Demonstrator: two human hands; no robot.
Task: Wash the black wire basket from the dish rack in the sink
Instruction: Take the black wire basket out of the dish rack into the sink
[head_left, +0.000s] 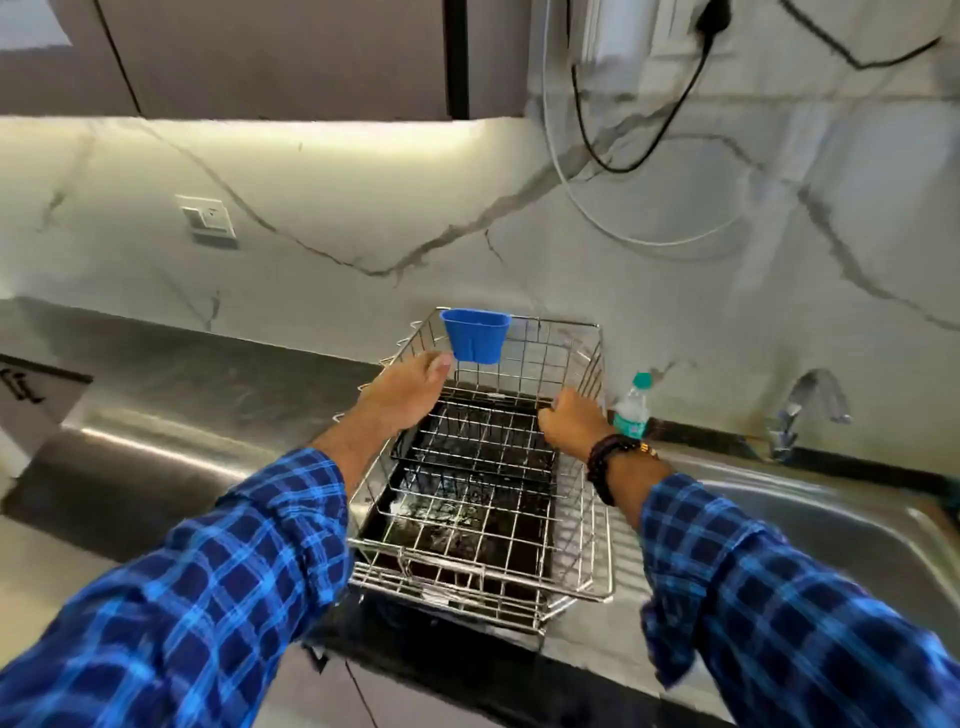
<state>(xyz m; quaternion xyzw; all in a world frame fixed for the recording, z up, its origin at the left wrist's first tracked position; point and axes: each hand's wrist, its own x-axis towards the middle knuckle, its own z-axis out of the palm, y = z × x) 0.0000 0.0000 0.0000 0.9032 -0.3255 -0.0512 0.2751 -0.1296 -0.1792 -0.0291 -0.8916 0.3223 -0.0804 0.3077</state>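
Both hands reached into the dish rack (597, 596) for the black basket (480, 439)

The right hand (571, 422) had its fingers curled on the basket's right edge, while the left hand (410, 387) held its fingers stretched out and close together by the rack's left rim; I could not tell whether they touched anything. Lifted by one side only, the basket would likely tilt and catch on the rack's wires, or knock the blue cup (475, 335) hanging on the back rim or the bottle (631, 410) just beside the right hand. The basket sat in the rack's rear half, and the sink (841, 525) lay to the right
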